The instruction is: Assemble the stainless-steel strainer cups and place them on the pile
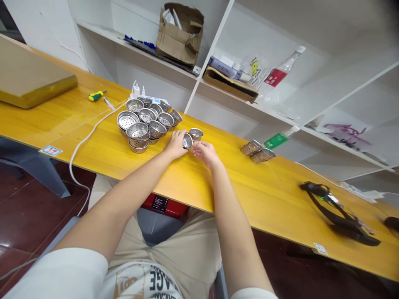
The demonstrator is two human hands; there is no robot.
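My left hand (176, 145) is closed around a small perforated metal cup (187, 141), tilted so that its mouth faces right. Close to that cup's rim, my right hand (205, 153) has its fingers curled together; whether anything is pinched in them is hidden. A second perforated cup (196, 133) stands upright just behind, between both hands. To the left of my left hand is a cluster of several similar cups (138, 132), some stacked in one another.
Two short cup stacks lie tipped over (262, 155) at right, beside a green-labelled bottle (276, 140). A black headset (336, 211) lies farther right. A white cable (81, 145), a screwdriver (96, 96) and a cardboard box (34, 79) are on the left. Shelves rise behind the table (237, 187).
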